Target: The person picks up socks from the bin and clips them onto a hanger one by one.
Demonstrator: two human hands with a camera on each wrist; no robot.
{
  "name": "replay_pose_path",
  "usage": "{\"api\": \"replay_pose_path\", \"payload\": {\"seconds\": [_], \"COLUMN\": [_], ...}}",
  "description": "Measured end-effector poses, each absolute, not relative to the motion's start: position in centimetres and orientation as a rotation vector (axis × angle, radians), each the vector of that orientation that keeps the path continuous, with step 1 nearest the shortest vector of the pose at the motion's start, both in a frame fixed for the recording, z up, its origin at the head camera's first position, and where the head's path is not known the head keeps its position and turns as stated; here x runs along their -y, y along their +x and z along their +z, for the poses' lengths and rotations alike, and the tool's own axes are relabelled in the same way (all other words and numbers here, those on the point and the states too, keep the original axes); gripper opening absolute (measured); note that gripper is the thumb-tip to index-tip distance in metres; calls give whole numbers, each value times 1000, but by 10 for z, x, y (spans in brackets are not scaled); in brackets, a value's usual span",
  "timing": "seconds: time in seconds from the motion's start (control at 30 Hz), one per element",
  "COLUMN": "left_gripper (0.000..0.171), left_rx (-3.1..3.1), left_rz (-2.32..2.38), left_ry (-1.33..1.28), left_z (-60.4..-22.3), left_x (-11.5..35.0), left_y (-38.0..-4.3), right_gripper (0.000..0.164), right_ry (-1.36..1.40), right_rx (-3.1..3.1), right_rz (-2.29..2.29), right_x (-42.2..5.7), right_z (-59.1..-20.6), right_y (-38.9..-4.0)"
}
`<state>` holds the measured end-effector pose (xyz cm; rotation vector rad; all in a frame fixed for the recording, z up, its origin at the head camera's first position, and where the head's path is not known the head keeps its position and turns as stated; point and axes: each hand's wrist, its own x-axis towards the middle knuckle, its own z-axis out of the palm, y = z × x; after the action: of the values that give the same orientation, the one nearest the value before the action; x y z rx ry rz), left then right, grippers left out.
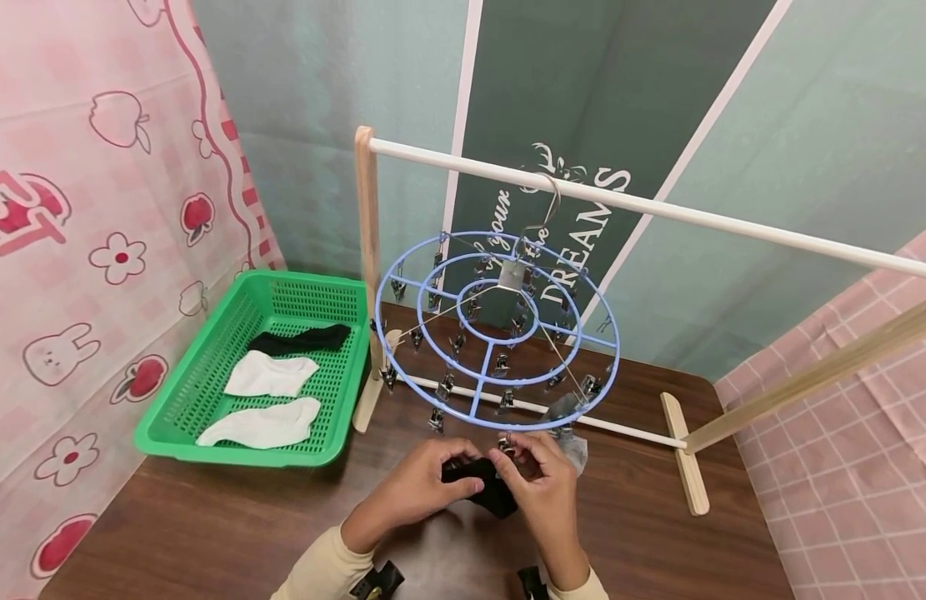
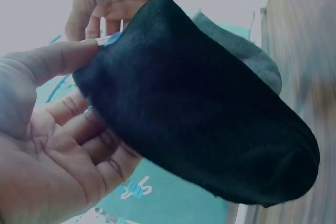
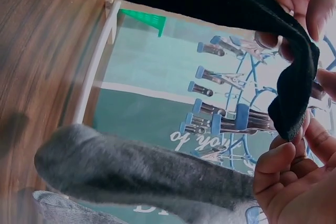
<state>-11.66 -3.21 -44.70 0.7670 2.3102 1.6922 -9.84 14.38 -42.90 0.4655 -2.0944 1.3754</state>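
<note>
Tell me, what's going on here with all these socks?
A round blue hanger hooks over a white rail. Under its near rim, the fingers of a person's left hand hold a black sock by one end, and the fingers of the right hand are at a clip beside it; I can't tell whether the clip grips it yet. Grey socks hang nearby, while two white socks and another black sock lie in the green basket.
</note>
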Motion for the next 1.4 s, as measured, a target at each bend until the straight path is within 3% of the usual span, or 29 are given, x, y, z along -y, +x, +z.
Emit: {"api": "replay_pose_path", "payload": {"seconds": [0.7,1.13,1.4], "left_gripper": [2,43,48], "left_rx": [-2731,-2803,-2945], "left_rz": [1509,1329,1094], "left_ry": [633,354,265], "left_z": [-450,-430,-420], "left_x": [117,174,194], "left_y": [-137,-176,-196], "right_gripper": [25,25,27], "right_ry": [480,449,455], "right_rx": [2005,2001,1980], "right_rz": [1311,1272,1248], "right_x": [-153,-158,-161], "right_z": [-430,-431,-431], "right_y": [-98,-97,-98]}}
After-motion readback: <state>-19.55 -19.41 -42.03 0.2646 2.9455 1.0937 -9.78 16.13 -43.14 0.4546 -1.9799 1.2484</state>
